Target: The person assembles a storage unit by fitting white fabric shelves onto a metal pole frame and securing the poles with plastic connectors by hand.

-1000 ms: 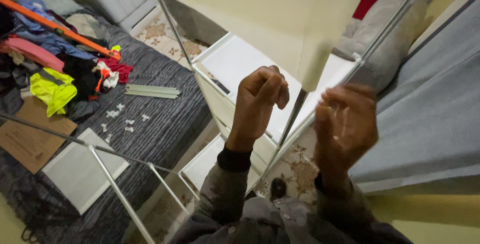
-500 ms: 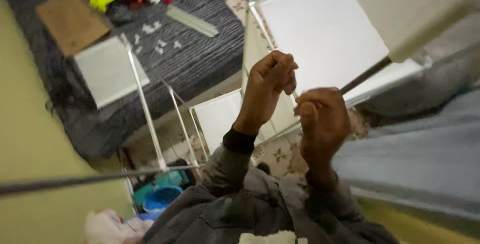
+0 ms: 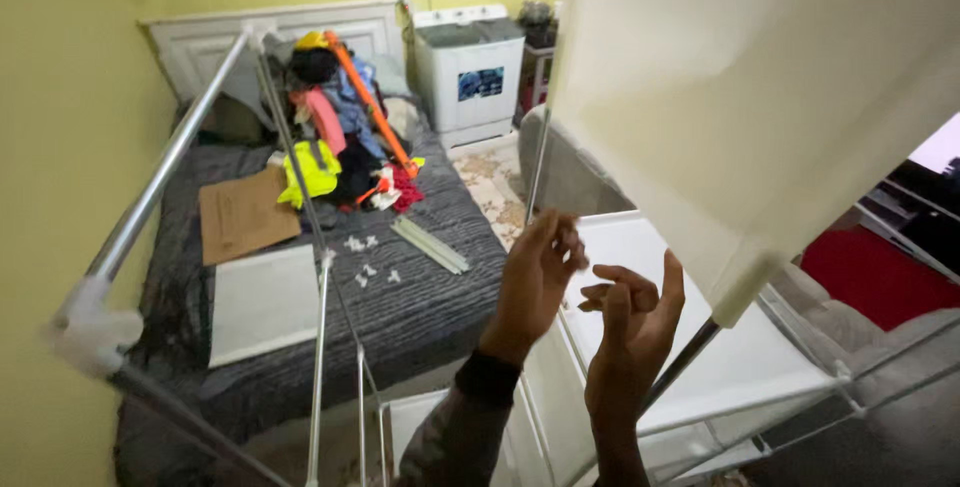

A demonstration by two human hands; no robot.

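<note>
My left hand (image 3: 535, 282) is raised with its fingertips bunched together, and nothing shows between them. It hovers over a white fabric shelf (image 3: 745, 367) of a metal-pole rack. My right hand (image 3: 630, 332) is just beside it, fingers apart and curled, holding nothing. A slanted metal pole (image 3: 690, 357) passes behind the right hand and runs up into the sleeve of a big cream fabric panel (image 3: 760, 97) hanging at the upper right. A thin upright pole (image 3: 540, 167) stands just behind the left hand.
The rack's left poles (image 3: 160, 187) meet at a white corner joint (image 3: 95, 327). On the grey bed (image 3: 420, 317) lie cardboard (image 3: 240, 212), a white panel (image 3: 265, 302), small white connectors (image 3: 365, 257), a bundle of white rods (image 3: 430, 244) and piled clothes (image 3: 340, 137). A white washing machine (image 3: 470, 67) stands behind.
The view has swung up toward the bed and far wall. Both hands were closed near the slanted pole; the right hand has opened and the left is off the pole.
</note>
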